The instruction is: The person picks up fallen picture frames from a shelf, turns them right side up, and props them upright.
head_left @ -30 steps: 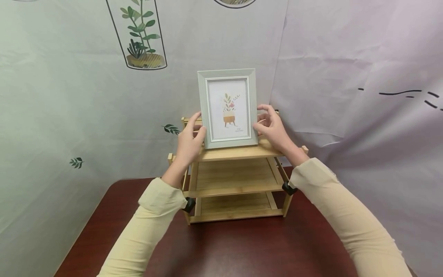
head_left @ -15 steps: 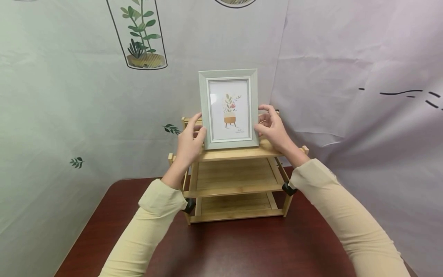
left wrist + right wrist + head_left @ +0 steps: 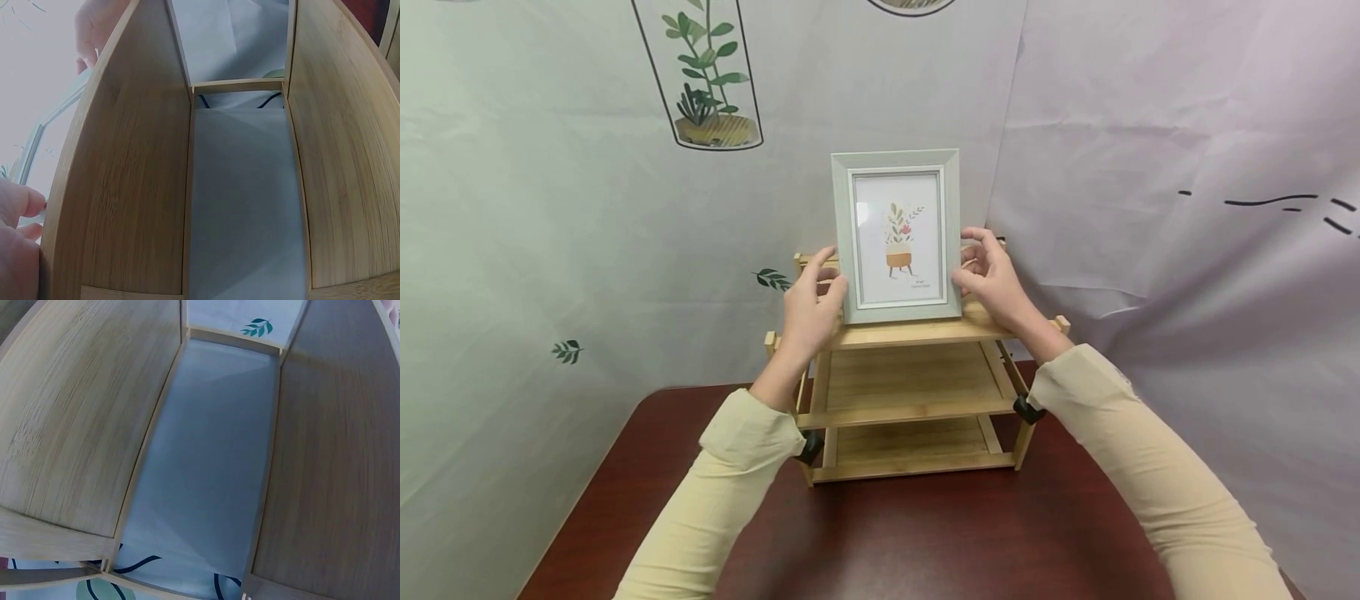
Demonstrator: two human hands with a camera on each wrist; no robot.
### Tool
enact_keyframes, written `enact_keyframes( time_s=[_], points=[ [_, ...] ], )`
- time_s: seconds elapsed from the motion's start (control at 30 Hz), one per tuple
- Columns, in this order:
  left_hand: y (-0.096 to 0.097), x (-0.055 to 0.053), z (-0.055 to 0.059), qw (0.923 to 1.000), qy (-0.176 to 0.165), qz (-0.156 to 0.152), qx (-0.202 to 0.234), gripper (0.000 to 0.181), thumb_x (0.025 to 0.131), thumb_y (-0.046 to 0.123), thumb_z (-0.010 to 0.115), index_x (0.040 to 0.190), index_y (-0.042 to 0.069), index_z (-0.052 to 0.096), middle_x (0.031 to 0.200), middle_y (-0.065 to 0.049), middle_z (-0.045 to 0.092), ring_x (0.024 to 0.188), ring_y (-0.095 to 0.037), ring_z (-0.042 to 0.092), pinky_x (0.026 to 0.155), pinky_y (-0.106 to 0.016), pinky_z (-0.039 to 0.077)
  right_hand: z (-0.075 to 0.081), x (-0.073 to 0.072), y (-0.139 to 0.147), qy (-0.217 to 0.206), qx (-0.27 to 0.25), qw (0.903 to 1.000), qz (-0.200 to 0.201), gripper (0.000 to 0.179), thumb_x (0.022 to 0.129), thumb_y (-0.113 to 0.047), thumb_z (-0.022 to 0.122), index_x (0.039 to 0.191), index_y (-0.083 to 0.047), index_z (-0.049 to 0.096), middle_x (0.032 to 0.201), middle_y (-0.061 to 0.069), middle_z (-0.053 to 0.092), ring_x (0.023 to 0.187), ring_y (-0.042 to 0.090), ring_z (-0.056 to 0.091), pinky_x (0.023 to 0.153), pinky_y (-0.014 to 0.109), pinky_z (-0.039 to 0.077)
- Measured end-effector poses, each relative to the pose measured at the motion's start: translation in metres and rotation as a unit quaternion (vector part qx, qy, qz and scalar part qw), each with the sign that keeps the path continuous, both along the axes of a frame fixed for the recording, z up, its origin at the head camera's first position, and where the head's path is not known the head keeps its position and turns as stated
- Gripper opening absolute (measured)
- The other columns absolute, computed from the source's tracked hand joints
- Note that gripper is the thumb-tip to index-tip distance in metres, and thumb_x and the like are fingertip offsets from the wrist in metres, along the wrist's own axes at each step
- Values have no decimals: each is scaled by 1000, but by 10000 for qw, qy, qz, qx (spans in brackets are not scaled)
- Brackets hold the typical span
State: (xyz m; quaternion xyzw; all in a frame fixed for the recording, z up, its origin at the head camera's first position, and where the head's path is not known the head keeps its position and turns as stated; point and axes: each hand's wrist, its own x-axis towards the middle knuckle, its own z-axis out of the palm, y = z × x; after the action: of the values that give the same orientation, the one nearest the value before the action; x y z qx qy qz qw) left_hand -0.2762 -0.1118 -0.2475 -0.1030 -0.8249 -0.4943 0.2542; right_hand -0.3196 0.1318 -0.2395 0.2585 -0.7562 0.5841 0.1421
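Observation:
A pale green picture frame (image 3: 896, 312) with a potted-plant print stands almost upright on the top shelf of a wooden rack (image 3: 895, 336). My left hand (image 3: 812, 304) holds its left edge low down, the thumb at the side and the index finger higher up. On the opposite edge, my right hand (image 3: 992, 279) grips with bent fingers, its thumb against the lower side. The left wrist view looks between shelf boards (image 3: 137, 162), with part of the frame (image 3: 36, 150) behind them at the left. The right wrist view is mostly filled by shelf boards (image 3: 337, 475). The fingertips behind the frame are hidden.
The rack's middle shelf (image 3: 910, 379) and bottom shelf (image 3: 910, 442) sit below the frame. Under it lies a dark red table (image 3: 925, 533). A pale cloth backdrop (image 3: 1112, 167) with printed plants and lines hangs close behind and at both sides.
The picture frame has shifted slightly to the right on the top shelf, and both hands have moved a little with it. The rack stays practically in place.

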Motion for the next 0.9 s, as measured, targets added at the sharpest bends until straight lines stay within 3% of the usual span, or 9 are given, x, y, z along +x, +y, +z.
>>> enact_keyframes(
  time_s=[0.27, 0.47, 0.67, 0.77, 0.9],
  points=[
    [-2, 2, 0, 9986, 490, -38, 171, 42, 87, 17, 48, 128, 12, 45, 119, -12, 53, 104, -24, 54, 84, -39, 46, 6, 6, 15, -2, 82, 9999, -114, 47, 80, -4, 51, 124, -2, 36, 99, 9, 49, 76, 7, 54, 62, 28, 50],
    [-12, 13, 6, 9955, 936, 124, -4, 37, 86, 14, 50, 122, 8, 49, 113, -12, 56, 98, -22, 56, 78, -37, 48, 11, 19, 37, 386, 494, 9976, -297, 35, 82, -2, 53, 115, 0, 46, 98, 3, 52, 76, 4, 54, 64, 20, 48],
    [-37, 26, 6, 9881, 1455, 416, -270, 34, 85, 10, 51, 118, 3, 52, 107, -14, 59, 94, -21, 56, 74, -36, 47, 7, 36, 67, 952, 1048, 9870, -757, 28, 81, -1, 55, 109, 4, 54, 93, -22, 53, 81, -5, 52, 71, 10, 43],
    [-54, 31, 1, 9856, 1536, 611, -364, 32, 85, 10, 52, 116, 2, 54, 104, -14, 60, 93, -22, 56, 73, -35, 46, 0, 43, 83, 1119, 1102, 9826, -992, 26, 81, -1, 55, 106, 5, 55, 93, -25, 53, 82, -6, 51, 70, 8, 41],
    [-75, 35, -12, 9838, 1452, 937, -487, 29, 86, 10, 52, 114, 2, 55, 103, -13, 60, 91, -21, 56, 73, -25, 44, -12, 49, 104, 1135, 1200, 9760, -1417, 22, 81, -2, 56, 103, 2, 57, 92, -25, 52, 81, -7, 50, 70, 7, 39]
  ],
)
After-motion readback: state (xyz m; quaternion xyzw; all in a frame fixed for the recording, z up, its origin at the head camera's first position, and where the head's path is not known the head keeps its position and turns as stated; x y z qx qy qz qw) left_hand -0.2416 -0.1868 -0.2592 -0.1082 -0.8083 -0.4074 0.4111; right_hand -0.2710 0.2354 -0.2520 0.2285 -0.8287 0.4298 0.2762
